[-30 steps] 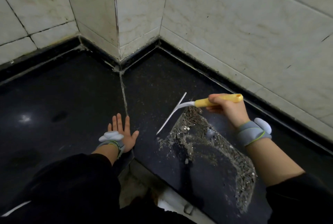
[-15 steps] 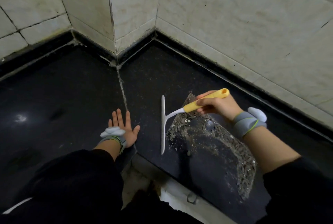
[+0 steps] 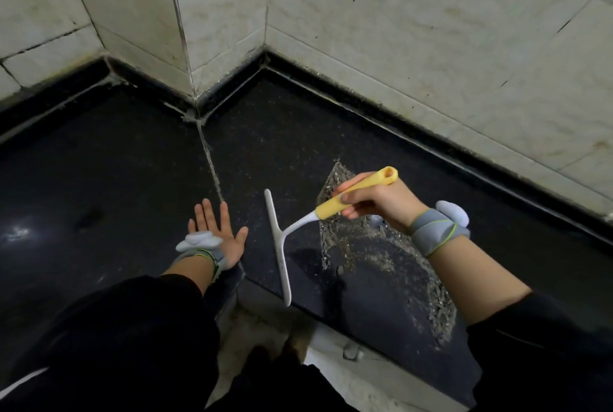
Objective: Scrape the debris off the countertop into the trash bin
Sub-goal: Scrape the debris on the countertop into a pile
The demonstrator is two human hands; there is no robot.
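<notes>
Beside countertop (image 3: pixel 116 179) debris (image 3: pixel 438 295) below tiled walls (image 3: pixel 398 30), right hand (image 3: pixel 381 199) fingers clamp the scraper (image 3: pixel 278 246); left hand (image 3: pixel 225 231) lies flat, fingers apart.

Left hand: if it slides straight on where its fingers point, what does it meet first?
Ahead of the left hand lie only bare countertop and its pale seam; the first obstacle is probably the tiled wall corner, though depth is unclear.

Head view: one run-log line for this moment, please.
right hand: grips squeegee | squeegee: left of debris | left hand: flat on countertop
</notes>
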